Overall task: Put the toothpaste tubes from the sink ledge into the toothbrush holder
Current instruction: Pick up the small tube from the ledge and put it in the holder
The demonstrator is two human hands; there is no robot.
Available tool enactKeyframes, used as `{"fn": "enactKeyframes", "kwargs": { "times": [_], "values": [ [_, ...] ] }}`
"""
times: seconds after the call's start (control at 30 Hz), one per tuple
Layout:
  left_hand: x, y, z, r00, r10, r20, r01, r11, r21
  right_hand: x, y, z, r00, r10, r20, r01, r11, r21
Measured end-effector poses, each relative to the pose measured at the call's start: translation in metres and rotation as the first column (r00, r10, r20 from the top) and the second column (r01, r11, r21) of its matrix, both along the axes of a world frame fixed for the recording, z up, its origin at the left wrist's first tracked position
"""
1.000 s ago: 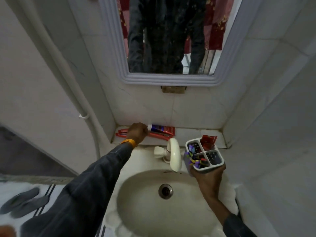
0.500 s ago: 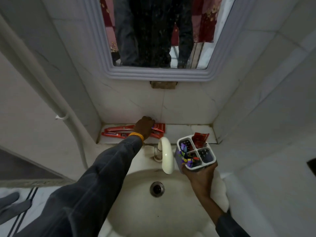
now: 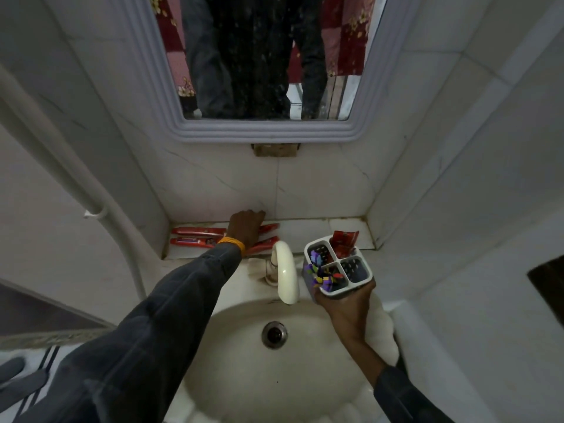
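Observation:
Red toothpaste tubes (image 3: 197, 236) lie side by side on the tiled sink ledge (image 3: 308, 232) behind the basin. My left hand (image 3: 245, 227) rests palm down across their middle, with the fingertips against the wall; the tubes stick out on both sides of it. The underside of the hand is hidden, so I cannot see whether it grips one. My right hand (image 3: 346, 306) holds the white four-compartment toothbrush holder (image 3: 357, 285) from below, over the basin's right rim. A red tube (image 3: 345, 239) stands in its back compartment, and colourful items fill the front left one.
A cream faucet (image 3: 285, 273) curves over the basin (image 3: 232, 346) between my two hands, with the drain (image 3: 274, 334) below it. A framed mirror (image 3: 265, 132) hangs on the wall above. A white pipe (image 3: 91, 206) runs down the left wall. Tiled walls close in on both sides.
My left hand has slid to the right along the ledge, from the tubes' end to over their middle. The holder has stayed in my right hand in much the same place.

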State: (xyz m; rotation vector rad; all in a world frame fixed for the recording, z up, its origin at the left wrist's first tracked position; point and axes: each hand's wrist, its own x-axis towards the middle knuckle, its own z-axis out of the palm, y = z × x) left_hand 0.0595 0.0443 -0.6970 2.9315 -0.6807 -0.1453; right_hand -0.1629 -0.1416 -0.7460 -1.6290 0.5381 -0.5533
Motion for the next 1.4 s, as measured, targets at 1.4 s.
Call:
{"fn": "enactKeyframes", "kwargs": {
  "times": [1.4],
  "values": [
    [-0.044, -0.040, 0.125, 0.903, -0.291, -0.315, -0.049, 0.660, -0.749, -0.002, -0.002, -0.003, 0.999, -0.011, -0.031, 0.010, 0.999, -0.037]
  ]
}}
